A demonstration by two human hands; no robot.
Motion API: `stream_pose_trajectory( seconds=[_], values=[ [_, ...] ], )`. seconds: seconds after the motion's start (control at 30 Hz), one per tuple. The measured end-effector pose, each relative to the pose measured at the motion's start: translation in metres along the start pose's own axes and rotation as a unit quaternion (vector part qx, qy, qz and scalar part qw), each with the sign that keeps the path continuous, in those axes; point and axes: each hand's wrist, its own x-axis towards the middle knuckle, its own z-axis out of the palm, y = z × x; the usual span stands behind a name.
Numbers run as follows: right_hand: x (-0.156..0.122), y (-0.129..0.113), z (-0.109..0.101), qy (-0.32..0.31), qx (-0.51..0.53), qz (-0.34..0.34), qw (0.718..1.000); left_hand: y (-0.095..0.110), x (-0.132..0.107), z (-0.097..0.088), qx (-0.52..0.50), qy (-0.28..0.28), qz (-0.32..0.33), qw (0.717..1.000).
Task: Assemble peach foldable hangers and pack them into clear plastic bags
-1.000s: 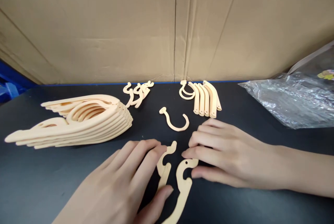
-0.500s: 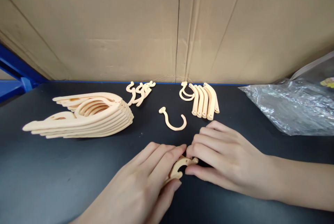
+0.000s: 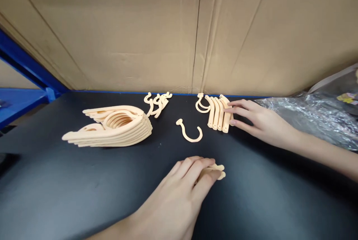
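Observation:
My left hand (image 3: 190, 184) is closed around a beige hanger part (image 3: 222, 171), low in front of me. Only its rounded ends stick out past the fingertips; the rest is hidden by the hand. Further right, my right hand (image 3: 261, 120) has its fingers stretched out and apart at the rightmost of several curved hanger arms (image 3: 217, 115) lying side by side. Its fingertips seem to touch that piece, but a grip is not visible. Between the two hands and to the left lies a single beige hanger hook (image 3: 191, 135).
A stack of beige folded hanger pieces (image 3: 120, 132) lies on the left of the black table (image 3: 112, 188). Small S-shaped pieces (image 3: 158, 104) and another hook (image 3: 201, 106) lie near the cardboard wall (image 3: 140, 35). A clear plastic bag (image 3: 304, 117) is at right, a blue frame (image 3: 30, 72) at left.
My right hand has left the part in my left hand and moved up and right to the curved arms, its fingers opening. My left hand keeps hold of the part. The view has shifted slightly.

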Motion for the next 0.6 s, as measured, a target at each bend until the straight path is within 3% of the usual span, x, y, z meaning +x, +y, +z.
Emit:
stream_pose_trajectory(
  seconds=[0.37, 0.6],
  values=[
    [-0.006, -0.022, 0.018, 0.007, 0.062, 0.126, 0.99, -0.011, -0.001, -0.026, -0.001, -0.008, 0.0, 1.0],
    [-0.009, -0.019, 0.022, 0.007, 0.043, 0.125, 0.991, -0.022, 0.011, -0.02, 0.078, 0.075, 0.02, 0.994]
  ],
)
